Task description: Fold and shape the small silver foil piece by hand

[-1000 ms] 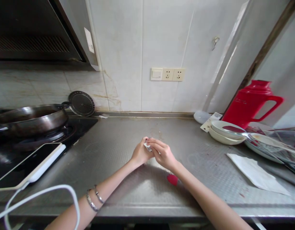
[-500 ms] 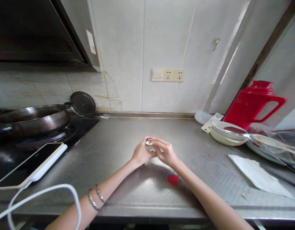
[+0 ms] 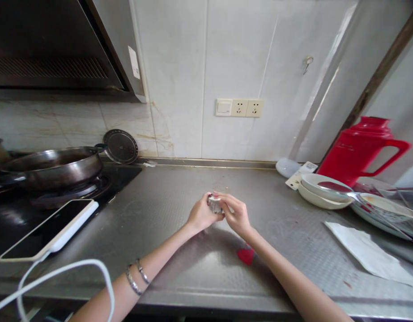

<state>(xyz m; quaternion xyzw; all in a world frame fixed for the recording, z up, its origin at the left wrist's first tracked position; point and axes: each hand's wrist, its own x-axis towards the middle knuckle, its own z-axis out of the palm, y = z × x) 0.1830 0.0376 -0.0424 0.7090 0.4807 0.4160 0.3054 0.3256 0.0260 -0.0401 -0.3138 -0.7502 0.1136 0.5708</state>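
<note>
Steel counter (image 3: 166, 210), dimpled and dull, under white wall tiles with a switch and socket strip (image 3: 239, 108).

Small silvery object (image 3: 214, 204) at mid-counter, raised just off the steel, pinched between both hands; too small to identify. Left hand (image 3: 201, 215) curled round its near-left side, fingers closed on it, thumb on top. Right hand (image 3: 238, 216) meeting it from the right, fingertips bent in and gripping the same piece, knuckles up. Hands touching each other around it. Forearms angled in from the bottom edge to form a V; bracelets (image 3: 135, 278) on the left wrist.

Red scrap (image 3: 245, 256) flat on the steel just below the right wrist. White paper (image 3: 370, 255) farther right, near stacked bowls (image 3: 322, 192) and plates, spoon across them. Red jug (image 3: 362, 147) behind those, by the wall corner. Left of the hands, well apart: phone (image 3: 48, 229) lying across the edge of a black hob, white cable (image 3: 65, 273) looping from it toward the front edge. Dark pan (image 3: 52, 166) on the burner, round lid (image 3: 121, 146) leaning on the wall behind, hood (image 3: 55, 49) above.
</note>
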